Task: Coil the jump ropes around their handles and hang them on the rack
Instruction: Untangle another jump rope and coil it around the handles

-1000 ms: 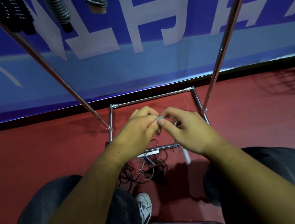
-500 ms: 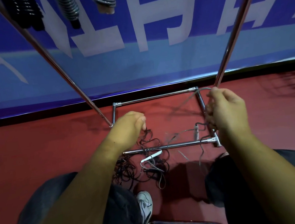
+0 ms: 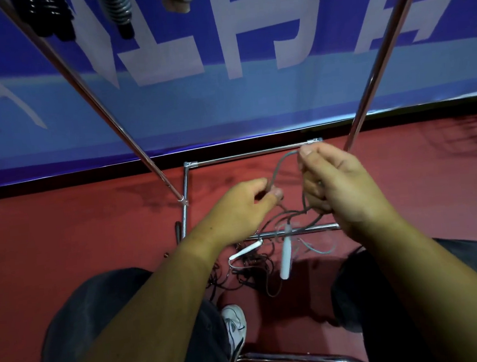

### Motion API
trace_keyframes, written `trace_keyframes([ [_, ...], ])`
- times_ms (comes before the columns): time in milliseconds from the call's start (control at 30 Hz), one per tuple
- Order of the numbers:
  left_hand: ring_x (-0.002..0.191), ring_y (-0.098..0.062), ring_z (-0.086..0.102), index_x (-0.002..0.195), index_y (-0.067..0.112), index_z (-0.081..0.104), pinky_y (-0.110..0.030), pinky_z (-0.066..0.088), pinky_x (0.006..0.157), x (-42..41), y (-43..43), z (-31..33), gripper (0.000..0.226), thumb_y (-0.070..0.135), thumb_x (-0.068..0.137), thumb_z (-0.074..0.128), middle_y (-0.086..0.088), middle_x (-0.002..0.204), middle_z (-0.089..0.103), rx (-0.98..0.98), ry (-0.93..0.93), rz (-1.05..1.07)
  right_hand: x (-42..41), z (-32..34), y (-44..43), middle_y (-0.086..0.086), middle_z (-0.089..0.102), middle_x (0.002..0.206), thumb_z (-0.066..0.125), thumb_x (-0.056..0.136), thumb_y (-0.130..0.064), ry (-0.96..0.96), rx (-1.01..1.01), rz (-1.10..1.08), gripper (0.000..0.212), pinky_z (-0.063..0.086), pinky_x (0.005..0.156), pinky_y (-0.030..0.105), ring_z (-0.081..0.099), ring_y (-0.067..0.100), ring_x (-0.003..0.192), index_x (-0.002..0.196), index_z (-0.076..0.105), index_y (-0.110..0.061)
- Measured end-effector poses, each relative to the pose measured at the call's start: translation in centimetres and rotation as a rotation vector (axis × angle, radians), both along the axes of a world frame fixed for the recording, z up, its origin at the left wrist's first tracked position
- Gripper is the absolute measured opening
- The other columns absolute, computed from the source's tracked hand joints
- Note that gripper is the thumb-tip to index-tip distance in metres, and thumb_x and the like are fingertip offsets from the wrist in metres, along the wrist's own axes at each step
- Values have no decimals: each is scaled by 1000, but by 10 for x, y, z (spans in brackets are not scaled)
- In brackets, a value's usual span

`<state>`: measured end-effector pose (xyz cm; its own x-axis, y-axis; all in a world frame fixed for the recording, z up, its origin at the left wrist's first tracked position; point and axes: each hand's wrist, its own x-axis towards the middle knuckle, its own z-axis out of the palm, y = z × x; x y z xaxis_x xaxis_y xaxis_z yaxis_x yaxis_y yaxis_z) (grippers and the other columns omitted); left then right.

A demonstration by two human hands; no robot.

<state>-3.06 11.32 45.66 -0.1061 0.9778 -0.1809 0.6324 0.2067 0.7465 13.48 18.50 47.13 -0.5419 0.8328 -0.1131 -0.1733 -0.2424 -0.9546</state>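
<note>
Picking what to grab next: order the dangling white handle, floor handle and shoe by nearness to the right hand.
1. dangling white handle, just below the right hand
2. floor handle, farther left
3. shoe, lowest in frame

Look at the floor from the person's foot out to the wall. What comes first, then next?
white shoe → tangled ropes → rack's far floor bar → blue banner
</note>
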Motion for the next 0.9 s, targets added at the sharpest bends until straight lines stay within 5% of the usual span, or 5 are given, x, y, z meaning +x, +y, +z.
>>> trace_keyframes([
  [167, 76, -20, 51, 88, 8, 59, -30, 39, 69, -29, -7, -16, 37, 38, 107, 48, -7, 83, 58, -397, 298, 43, 13, -6, 19, -6, 28, 50, 53, 106, -30, -95, 119, -392, 35, 17, 45, 25, 21, 10, 44, 84, 52, -3],
  [333, 90, -26, 60, 113, 5, 68, -31, 44, 77, -67, -18, -55, 33, 28, 108, 45, -9, 98, 64, -691, 415, 148, 25, -11, 24, 7, 44, 57, 59, 103, -31, -327, 251, -489, 32, 30, 43, 22, 34, 11, 48, 83, 67, -8],
  [500, 110, -35, 65, 118, 4, 69, -40, 52, 95, -88, -38, -103, 29, 14, 105, 45, -18, 121, 68, -617, 403, 369, 33, -23, 27, 2, 60, 65, 64, 100, -34, -497, 354, -423, 23, 40, 49, 18, 45, 5, 50, 87, 73, -16],
  [633, 91, -31, 65, 93, 10, 67, -30, 47, 72, -94, -48, -126, 29, -4, 95, 42, -11, 95, 72, -370, 28, 638, 34, -31, 37, -12, 44, 49, 65, 98, -37, -402, 155, -419, 20, 29, 46, 20, 36, 7, 43, 94, 73, -19],
  [900, 60, -16, 56, 107, 22, 66, -22, 41, 48, -74, -45, -144, 21, 9, 102, 50, -3, 87, 71, -507, 65, 326, 22, -34, 34, -4, 29, 49, 51, 105, -41, -157, -203, -372, 33, 14, 51, 26, 22, 13, 41, 97, 66, -13],
])
